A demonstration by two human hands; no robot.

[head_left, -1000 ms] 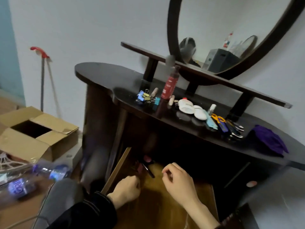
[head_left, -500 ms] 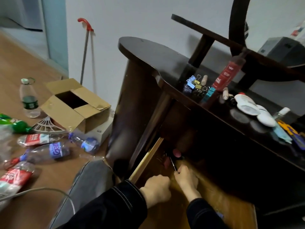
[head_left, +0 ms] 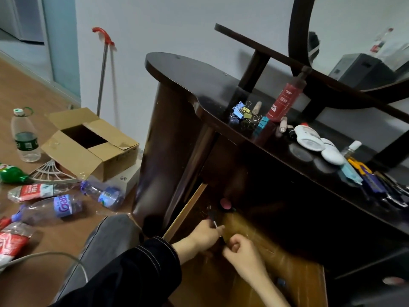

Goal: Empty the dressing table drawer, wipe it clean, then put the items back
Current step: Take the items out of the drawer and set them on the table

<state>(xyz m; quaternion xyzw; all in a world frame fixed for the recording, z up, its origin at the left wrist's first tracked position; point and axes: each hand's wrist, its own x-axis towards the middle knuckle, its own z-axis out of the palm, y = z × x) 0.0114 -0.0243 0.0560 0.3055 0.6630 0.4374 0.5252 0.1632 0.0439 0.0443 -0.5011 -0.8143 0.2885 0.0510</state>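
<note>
**You:** What could go wrong for me from here?

**Spotter:** In the head view you're working in the dim back left corner of the open drawer (head_left: 276, 262), under the counter (head_left: 188, 72) edge. The round pink piece (head_left: 225, 203) lies just behind your hands, so a hasty pull could knock it deeper into the drawer. The thin dark stick (head_left: 214, 223) looks slender enough to slip out.

**You:** And my fingers?

**Spotter:** Your left hand (head_left: 203, 234) has its fingers curled round that stick, near the drawer's left wall. Your right hand (head_left: 241, 249) sits just beside it over the drawer floor with its fingers curled in. I cannot tell whether they pinch anything. The binder clips (head_left: 243, 109) and red bottle (head_left: 283, 100) stand on the counter above the drawer.
</note>
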